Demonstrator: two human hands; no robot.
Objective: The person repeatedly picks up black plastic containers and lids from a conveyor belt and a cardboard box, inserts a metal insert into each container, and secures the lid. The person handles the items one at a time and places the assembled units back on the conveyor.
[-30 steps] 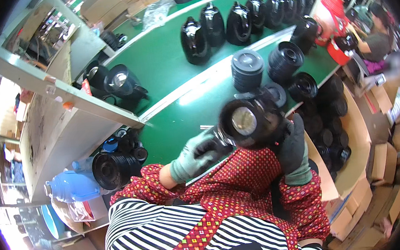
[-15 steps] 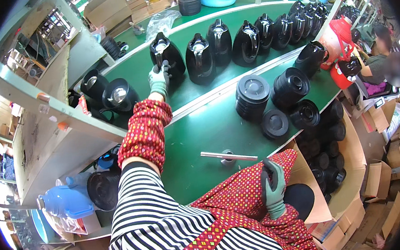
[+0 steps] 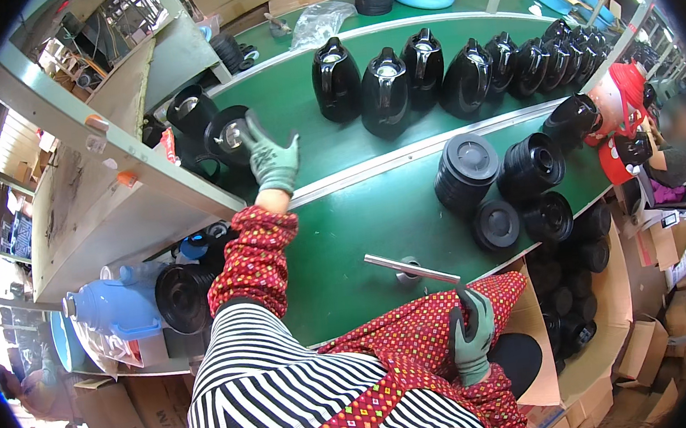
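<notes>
My left hand, in a grey-green glove with dark fingertips, is held over the green table. Its fingers are spread and nothing is in them. Close to the fingertips lies a black jug with its shiny round top showing, beside another black jug; whether I touch it, I cannot tell. To the right, several glossy black jugs with silver handles stand in a row, the leftmost jug upright. My right hand, also gloved, rests over my lap with thumb and fingers apart, holding nothing.
A metal bar on a post rises at the table's near edge. Stacked black lids stand at the right. A carton of black parts sits below them. A slanted post and blue jug are left; a person sits right.
My left hand has let go of the leftmost upright jug in the row and moved left toward the lying black jug, fingers spreading. The view has shifted a little. My right hand stays over my lap.
</notes>
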